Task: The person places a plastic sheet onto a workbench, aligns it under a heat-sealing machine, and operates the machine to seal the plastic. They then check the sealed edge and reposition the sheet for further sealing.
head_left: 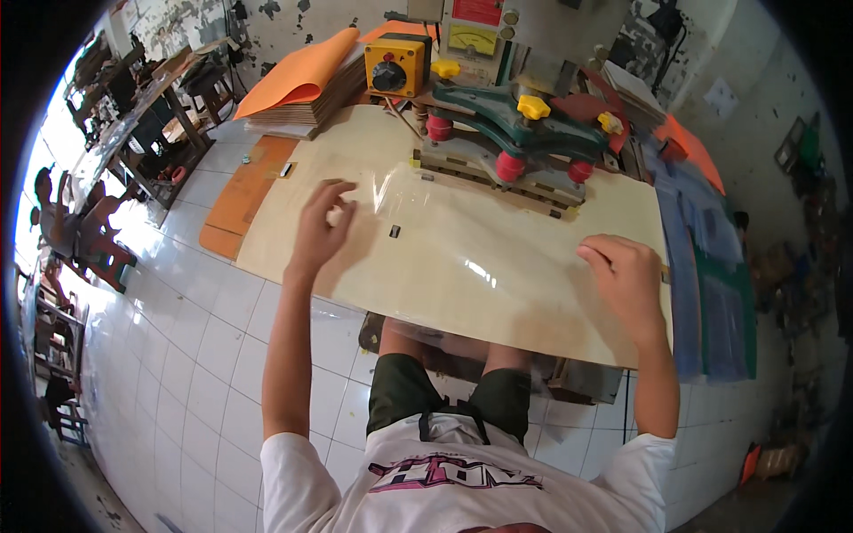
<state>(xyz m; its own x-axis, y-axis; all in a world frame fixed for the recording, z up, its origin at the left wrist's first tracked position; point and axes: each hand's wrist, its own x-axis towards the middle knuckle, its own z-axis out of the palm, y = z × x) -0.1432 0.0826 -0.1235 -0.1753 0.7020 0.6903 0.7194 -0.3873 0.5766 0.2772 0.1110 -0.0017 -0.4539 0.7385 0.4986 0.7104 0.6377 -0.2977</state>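
A glossy clear plastic sheet (481, 274) lies over the pale work board (284, 233) in front of me, its reflections showing across the middle. My left hand (325, 224) hovers above the board's left side, fingers bent and the thumb apart from them, with nothing visible in it. On the right, my right hand (625, 280) is closed, thumb against the curled fingers, where the sheet's creases run toward it. The exact grip there is hard to see. Beyond the sheet stands a press head (524, 120) with dark green arms, yellow knobs and red posts above a metal bar (489, 182).
A yellow control box (393, 67) with a black dial stands behind the board. Stacked sheets under an orange cover (302, 75) sit at the back left. Blue transparent sheets (711, 266) hang at the right. A person (67, 213) sits far left near workbenches.
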